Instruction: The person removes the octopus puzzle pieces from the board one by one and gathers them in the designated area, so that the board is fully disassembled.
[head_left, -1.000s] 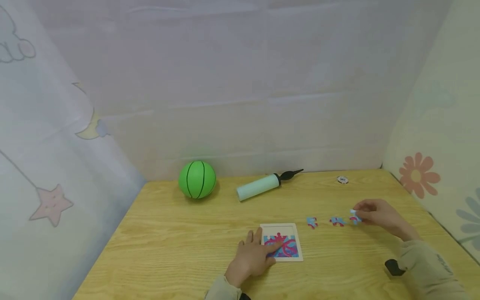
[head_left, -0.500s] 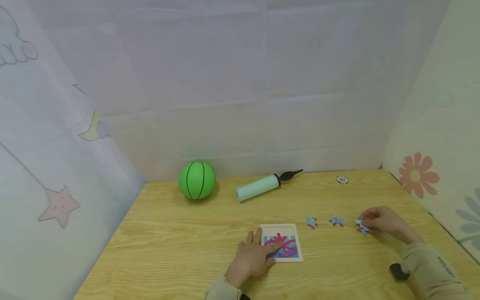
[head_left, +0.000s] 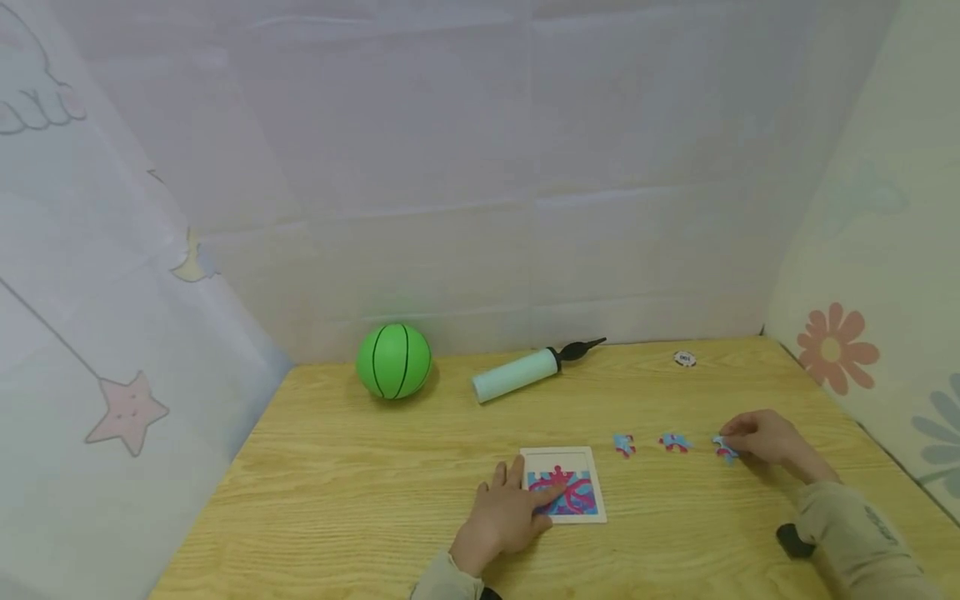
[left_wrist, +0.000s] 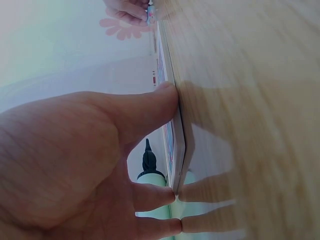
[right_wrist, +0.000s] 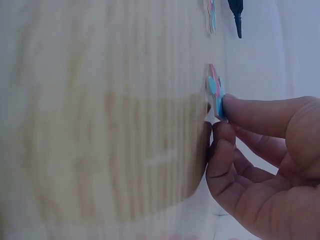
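My left hand (head_left: 501, 512) rests with spread, straight fingers on a small white-framed jigsaw puzzle (head_left: 558, 460), its index finger over the pink, blue and purple picture in the lower part. In the left wrist view the thumb lies against the puzzle's edge (left_wrist: 177, 135). On the right, my right hand (head_left: 772, 442) pinches a blue and pink puzzle piece (head_left: 725, 450) between thumb and finger. The right wrist view shows that piece (right_wrist: 217, 95) tilted, close over the table. Two similar loose pieces lie in a row to its left, one nearer (head_left: 674, 442), one farther (head_left: 624, 445).
Toward the back of the wooden table (head_left: 337, 492) are a green ball (head_left: 394, 361), a pale green hand pump (head_left: 517, 375) with a black nozzle end, and a round white chip (head_left: 685, 358). Printed cloth walls (head_left: 450, 183) stand behind and at both sides.
The right hand has shifted slightly right and toward me, away from the middle loose piece, and its puzzle piece is turned and lower. The left hand stays in place.
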